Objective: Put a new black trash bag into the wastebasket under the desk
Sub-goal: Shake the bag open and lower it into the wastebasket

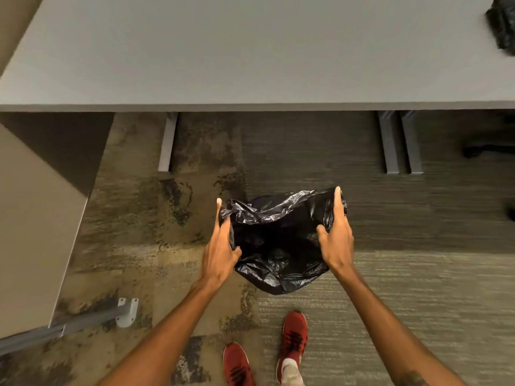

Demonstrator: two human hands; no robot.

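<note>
A crinkled black trash bag [278, 246] is spread open over the carpet in front of the desk, its mouth facing up. My left hand [220, 246] grips the bag's left edge, thumb inside and fingers outside. My right hand [335, 238] grips the right edge the same way. The bag drapes down over whatever is beneath it; the wastebasket itself is hidden, with only a dark curved bit [257, 200] showing at the bag's far rim.
The grey desk top [250, 51] spans the upper view, with its metal legs [167, 143] [398, 143] beneath. A black bundle [503, 23] lies on the desk's right corner. A partition wall [28, 218] and bracket [126, 312] stand at left. My red shoes [294, 338] stand below.
</note>
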